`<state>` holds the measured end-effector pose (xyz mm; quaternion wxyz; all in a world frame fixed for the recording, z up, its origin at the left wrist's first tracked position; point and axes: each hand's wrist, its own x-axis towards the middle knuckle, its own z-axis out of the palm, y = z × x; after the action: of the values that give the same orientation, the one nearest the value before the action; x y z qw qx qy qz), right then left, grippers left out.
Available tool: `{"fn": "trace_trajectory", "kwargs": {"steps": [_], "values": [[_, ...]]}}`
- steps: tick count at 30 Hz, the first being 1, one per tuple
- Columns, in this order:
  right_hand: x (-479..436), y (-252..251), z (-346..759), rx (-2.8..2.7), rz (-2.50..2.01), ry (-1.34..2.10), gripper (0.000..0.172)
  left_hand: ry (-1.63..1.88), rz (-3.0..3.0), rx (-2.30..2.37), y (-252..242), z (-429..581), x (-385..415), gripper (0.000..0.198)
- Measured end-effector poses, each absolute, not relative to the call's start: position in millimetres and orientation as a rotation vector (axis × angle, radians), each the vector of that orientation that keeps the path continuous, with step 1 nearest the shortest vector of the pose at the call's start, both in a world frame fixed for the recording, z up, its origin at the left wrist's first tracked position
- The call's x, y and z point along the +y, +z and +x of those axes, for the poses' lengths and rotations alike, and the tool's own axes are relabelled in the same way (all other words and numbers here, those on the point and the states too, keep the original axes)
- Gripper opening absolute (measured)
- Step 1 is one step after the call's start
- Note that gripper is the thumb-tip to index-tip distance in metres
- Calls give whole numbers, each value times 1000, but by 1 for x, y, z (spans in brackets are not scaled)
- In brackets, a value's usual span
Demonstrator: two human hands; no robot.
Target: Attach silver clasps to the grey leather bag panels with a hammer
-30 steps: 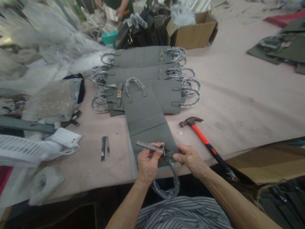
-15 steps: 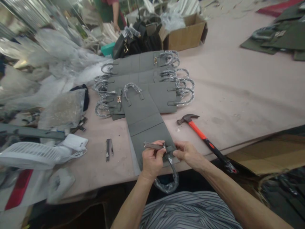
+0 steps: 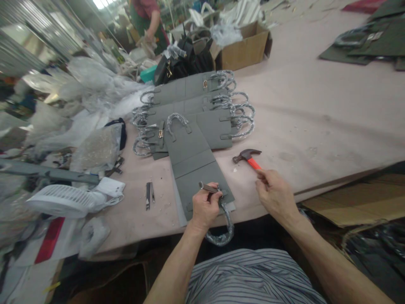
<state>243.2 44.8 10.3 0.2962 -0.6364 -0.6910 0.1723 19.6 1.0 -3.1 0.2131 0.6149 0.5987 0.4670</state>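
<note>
My left hand (image 3: 205, 206) is closed round a short metal bar-shaped tool (image 3: 207, 187), its lower end over a strap tab near the front end of a grey-green bag panel (image 3: 194, 154). The tool's exact kind is hidden by my fingers. From this panel end a plastic-wrapped handle (image 3: 226, 234) hangs over the table edge. My right hand (image 3: 275, 196) is closed on the handle of a claw hammer (image 3: 248, 156), which lies to the right of the panel with its head towards the back.
More grey-green panels (image 3: 209, 122) with wrapped handles are stacked behind. Left lie two slim tools (image 3: 148, 196) and a white fan (image 3: 63, 200). At the back are a cardboard box (image 3: 243, 50), black bags (image 3: 177, 65) and another person (image 3: 153, 21). Other panels (image 3: 376, 44) lie far right.
My right hand has left the panel's edge, moved right and closed on the hammer's handle. My left hand keeps the metal tool at the strap tab. The view has shifted slightly.
</note>
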Motion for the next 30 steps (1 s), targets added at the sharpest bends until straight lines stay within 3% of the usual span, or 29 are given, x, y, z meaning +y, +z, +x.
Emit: {"fn": "trace_trajectory", "kwargs": {"steps": [4, 8, 13, 21, 25, 30], "values": [[51, -1, 275, -1941, -1864, 239, 36, 1306, 1783, 1685, -4, 23, 0, 10], [48, -6, 282, -2062, -1994, 342, 27, 1287, 1854, 1698, -6, 24, 0, 12], [48, 8, 275, -1637, -1971, 1020, 4, 1248, 1920, 1707, -9, 25, 0, 12], [39, 33, 254, -1253, -1713, 1783, 19, 1192, 1968, 1692, -10, 30, 1, 17], [29, 75, 255, -1263, -1676, 1645, 38, 1155, 1976, 1695, -9, 31, 2, 20], [14, 134, 266, -1895, -1473, 833, 49, 1130, 1953, 1697, -7, 33, 3, 14]]}}
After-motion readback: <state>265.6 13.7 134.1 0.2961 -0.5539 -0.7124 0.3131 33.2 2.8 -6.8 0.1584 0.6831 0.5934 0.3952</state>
